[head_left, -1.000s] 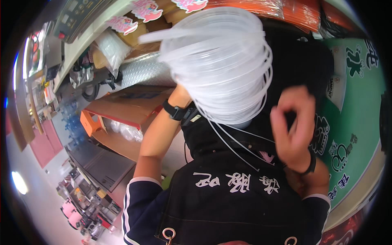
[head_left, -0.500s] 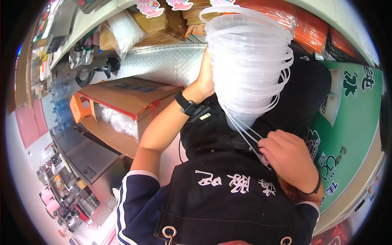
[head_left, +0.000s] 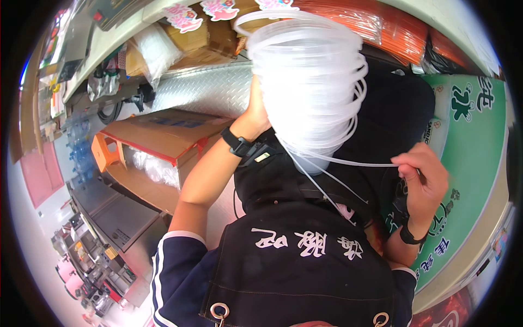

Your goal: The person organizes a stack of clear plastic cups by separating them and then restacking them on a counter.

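A nested stack of translucent white plastic buckets (head_left: pixel 310 92) is over the person's lap (head_left: pixel 392 109), which is clothed in black; whether its base rests there is unclear. The stack's long axis runs up the view, leaning slightly left: the wide, round mouth points away from the body, the narrower base toward the black apron (head_left: pixel 305 272). Thin, smooth handles loop in ridges down its right side.

The left hand (head_left: pixel 259 109) lies against the stack's left side; its fingers are hidden behind the plastic, so how tightly they close cannot be told. The right hand (head_left: pixel 422 171), well apart from the stack, pinches one slender handle (head_left: pixel 365 163) between thumb and fingertips, drawn out almost straight to the right. Two more narrow strips (head_left: pixel 343 185) slant from the base toward the apron.

Left of the stack stand a brown cardboard box (head_left: pixel 163 131) and a shiny, raised-pattern metal sheet (head_left: pixel 201 87); a smooth green panel (head_left: pixel 468 158) is at right.
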`<action>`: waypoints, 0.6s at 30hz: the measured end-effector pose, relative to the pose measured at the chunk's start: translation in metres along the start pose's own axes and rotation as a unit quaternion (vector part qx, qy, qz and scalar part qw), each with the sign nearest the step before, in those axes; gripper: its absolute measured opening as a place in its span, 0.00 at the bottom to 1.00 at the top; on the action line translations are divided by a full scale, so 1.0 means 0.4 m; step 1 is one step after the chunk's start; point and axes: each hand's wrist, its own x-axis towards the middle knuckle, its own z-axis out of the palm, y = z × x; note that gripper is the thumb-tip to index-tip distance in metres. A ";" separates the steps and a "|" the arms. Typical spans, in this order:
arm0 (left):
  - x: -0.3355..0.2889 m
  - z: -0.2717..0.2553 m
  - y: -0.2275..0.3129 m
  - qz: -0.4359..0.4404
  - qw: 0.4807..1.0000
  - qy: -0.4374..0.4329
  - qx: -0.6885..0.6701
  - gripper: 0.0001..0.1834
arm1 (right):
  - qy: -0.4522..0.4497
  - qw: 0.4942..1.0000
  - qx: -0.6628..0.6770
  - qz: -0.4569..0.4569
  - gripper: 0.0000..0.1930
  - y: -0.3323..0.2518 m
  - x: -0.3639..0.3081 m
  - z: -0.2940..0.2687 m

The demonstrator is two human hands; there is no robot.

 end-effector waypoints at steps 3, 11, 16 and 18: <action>-0.008 -0.009 -0.002 -0.005 1.000 -0.003 -0.012 0.33 | -0.011 0.996 0.075 0.037 0.03 0.019 0.003 0.021; -0.061 0.033 0.016 -0.035 0.998 -0.012 -0.055 0.28 | -0.065 0.935 0.313 0.155 0.06 0.088 0.037 0.103; -0.107 0.120 0.056 -0.057 0.997 -0.013 -0.046 0.24 | -0.100 0.909 0.385 0.122 0.05 0.107 0.083 0.136; -0.115 0.172 0.087 -0.060 0.998 -0.012 0.005 0.24 | -0.090 0.884 0.443 0.121 0.07 0.108 0.087 0.144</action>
